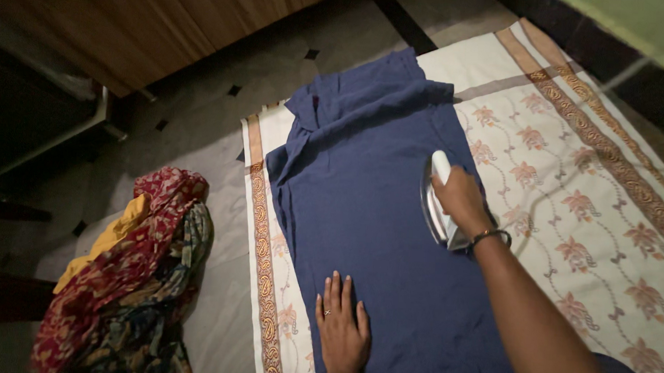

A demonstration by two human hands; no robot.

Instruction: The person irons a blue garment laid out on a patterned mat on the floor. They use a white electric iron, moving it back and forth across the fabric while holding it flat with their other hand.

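Right hand (460, 198) is wrapped tight around the handle of a white clothes iron (436, 201), standing on the navy garment (378, 232) spread over a floral sheet (582, 188) on the floor. Left hand (342, 330) lies flat, fingers spread, pinning the cloth. Resting the iron too long could scorch it; a stroke toward the fingers risks a burn.

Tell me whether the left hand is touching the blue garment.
Touching. The head view shows the left hand lying flat, fingers spread, on the blue garment, with no gap beneath it.
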